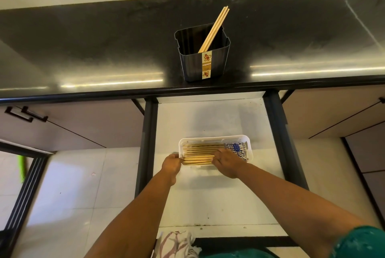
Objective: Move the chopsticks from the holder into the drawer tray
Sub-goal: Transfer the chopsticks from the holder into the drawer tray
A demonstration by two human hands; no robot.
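Chopsticks [199,153] laid flat and parallel in white drawer tray [249,149], long axis across the tray, presumably so the row packed tight. Blue-patterned ends [236,149] grouped at the tray's right side. Tray seated on white floor of open drawer [208,120], directly below the counter edge.

Left hand [171,165] placed at the tray's left end, fingers curled against the chopstick tips; judged to be squaring the ends. Whether pinching or only pressing: not discernible. Right hand [228,163] rested palm-down on the bundle near mid-length, fingers spread and fairly straight, apparently to hold the row flat while being aligned.

Holder [205,63] stood upright on dark counter [83,49], well apart from the tray. Remaining chopsticks [214,28], a few only, leaned against its rear right corner, tops projecting above the rim. Task judged mostly complete; last few not yet transferred.
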